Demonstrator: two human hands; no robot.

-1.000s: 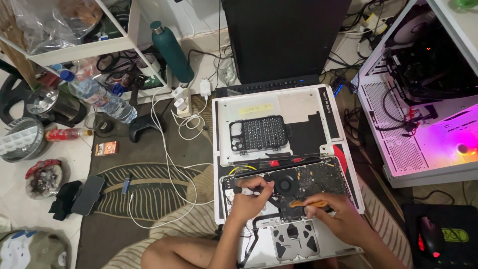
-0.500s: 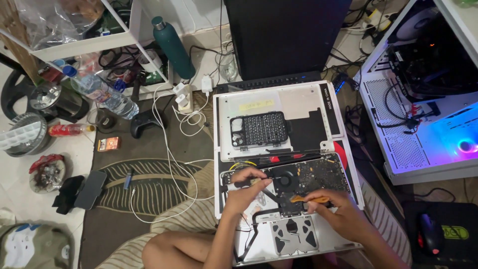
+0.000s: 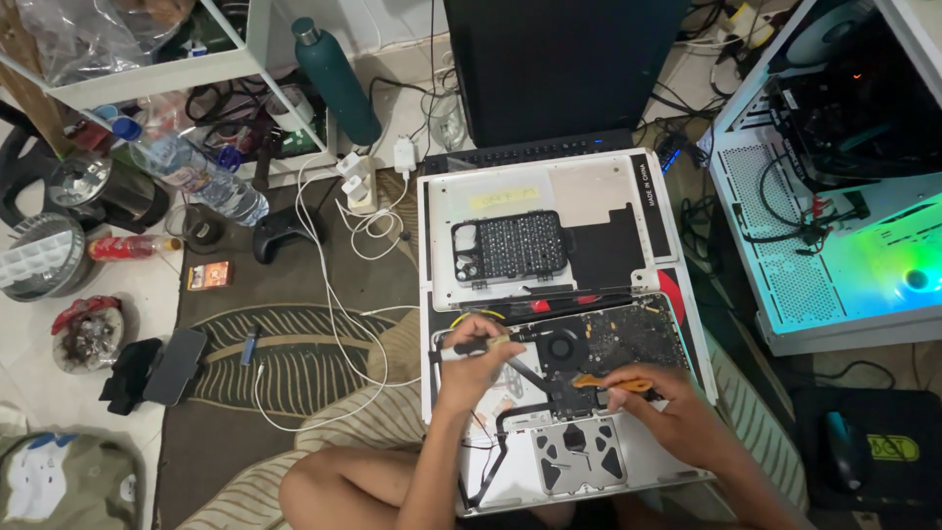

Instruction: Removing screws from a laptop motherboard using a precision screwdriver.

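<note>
From the head view, the left hand (image 3: 478,361) is clamped on a dark tool (image 3: 469,345) over the opened laptop (image 3: 569,393) on the floor; the right hand (image 3: 667,417) grips an orange pry tool (image 3: 610,383) beside the fan (image 3: 561,348).

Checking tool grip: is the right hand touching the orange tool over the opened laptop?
Touching. The head view shows the right hand pinching the orange tool at its near end, above the opened laptop.

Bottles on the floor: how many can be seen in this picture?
3. A tall dark green bottle stands by the shelf leg. A clear plastic bottle lies left of the game controller. A small red bottle lies below it. Clutter may hide more.
</note>
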